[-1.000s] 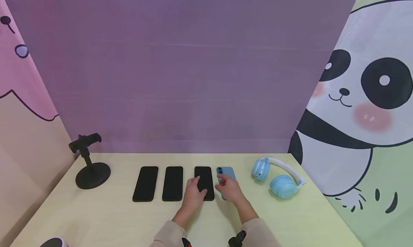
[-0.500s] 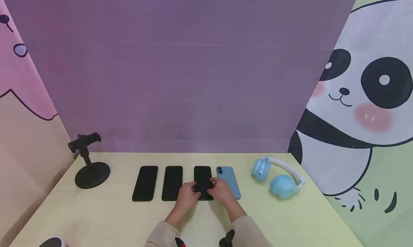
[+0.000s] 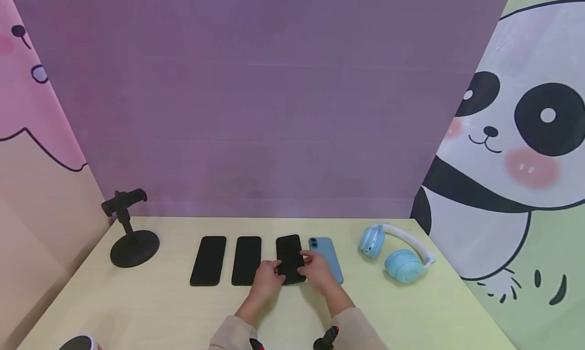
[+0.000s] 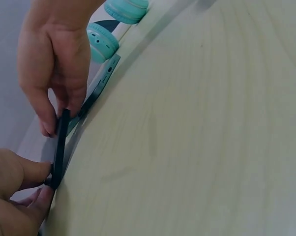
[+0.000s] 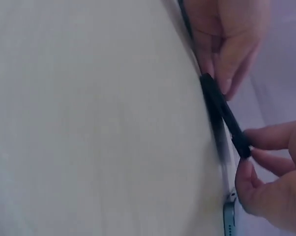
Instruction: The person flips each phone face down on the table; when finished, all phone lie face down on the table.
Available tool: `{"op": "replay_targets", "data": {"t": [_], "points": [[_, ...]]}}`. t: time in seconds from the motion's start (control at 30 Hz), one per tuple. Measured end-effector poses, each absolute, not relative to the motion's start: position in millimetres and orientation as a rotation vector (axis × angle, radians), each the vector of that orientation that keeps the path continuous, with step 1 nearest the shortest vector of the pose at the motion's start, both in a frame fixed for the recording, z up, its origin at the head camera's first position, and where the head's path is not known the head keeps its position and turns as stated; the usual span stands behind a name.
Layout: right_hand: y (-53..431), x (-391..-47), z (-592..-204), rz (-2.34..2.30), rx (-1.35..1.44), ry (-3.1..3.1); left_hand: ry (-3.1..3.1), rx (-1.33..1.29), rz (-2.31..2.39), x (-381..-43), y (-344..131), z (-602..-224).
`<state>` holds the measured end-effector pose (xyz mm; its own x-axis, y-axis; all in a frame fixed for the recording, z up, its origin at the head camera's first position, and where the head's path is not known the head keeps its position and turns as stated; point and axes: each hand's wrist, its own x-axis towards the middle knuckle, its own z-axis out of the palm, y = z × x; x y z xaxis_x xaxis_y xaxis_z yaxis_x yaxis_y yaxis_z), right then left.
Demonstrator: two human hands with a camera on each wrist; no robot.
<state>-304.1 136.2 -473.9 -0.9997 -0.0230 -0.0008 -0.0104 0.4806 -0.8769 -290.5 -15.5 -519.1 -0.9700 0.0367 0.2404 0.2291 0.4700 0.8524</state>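
Both hands hold a black smartphone (image 3: 289,256) by its long sides, third from the left in a row on the table. My left hand (image 3: 266,280) pinches its left edge between thumb and fingers. On the opposite edge, my right hand (image 3: 318,273) grips it the same way. The right wrist view shows the phone (image 5: 224,113) edge-on and tilted, its right side raised above its dark shadow. A blue phone (image 3: 328,258), camera side up, lies just beyond the right hand. To the left lie two more black phones, the nearer one (image 3: 247,258) beside the left hand.
The outermost black phone (image 3: 208,261) lies farther left. A black phone stand (image 3: 132,246) is at the table's back left. Light blue headphones (image 3: 404,265) rest on the right. Part of a round dark-topped object (image 3: 77,343) shows at the front left edge.
The right hand has moved left from over the blue phone to the black phone's right edge. The left hand has shifted to its left edge. The phone now sits slightly turned and lifted.
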Motion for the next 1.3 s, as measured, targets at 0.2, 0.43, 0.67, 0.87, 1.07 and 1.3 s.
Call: {"op": "replay_targets", "data": {"t": [0.2, 0.43, 0.67, 0.87, 1.07, 1.3], "points": [[143, -306, -469, -1.771, -0.103, 2.548, -2.566, -0.235, -1.554, -287, -17, -510], [147, -305, -464, -1.834, -0.127, 2.470, -2.597, -0.257, -1.551, -290, -17, -512], [152, -305, -467, -1.921, -0.149, 2.336, -2.572, -0.284, -1.599, -295, -17, -517], [152, -307, -467, -2.125, -0.203, 2.019, -2.528, -0.428, -1.708, -297, -17, -511], [152, -307, -465, -2.102, -0.312, 1.969, -2.392, -0.512, -1.992, -299, -15, -509], [151, -306, -463, -2.047, -0.355, 2.013, -2.189, -0.517, -2.240, -297, -13, -507]]}}
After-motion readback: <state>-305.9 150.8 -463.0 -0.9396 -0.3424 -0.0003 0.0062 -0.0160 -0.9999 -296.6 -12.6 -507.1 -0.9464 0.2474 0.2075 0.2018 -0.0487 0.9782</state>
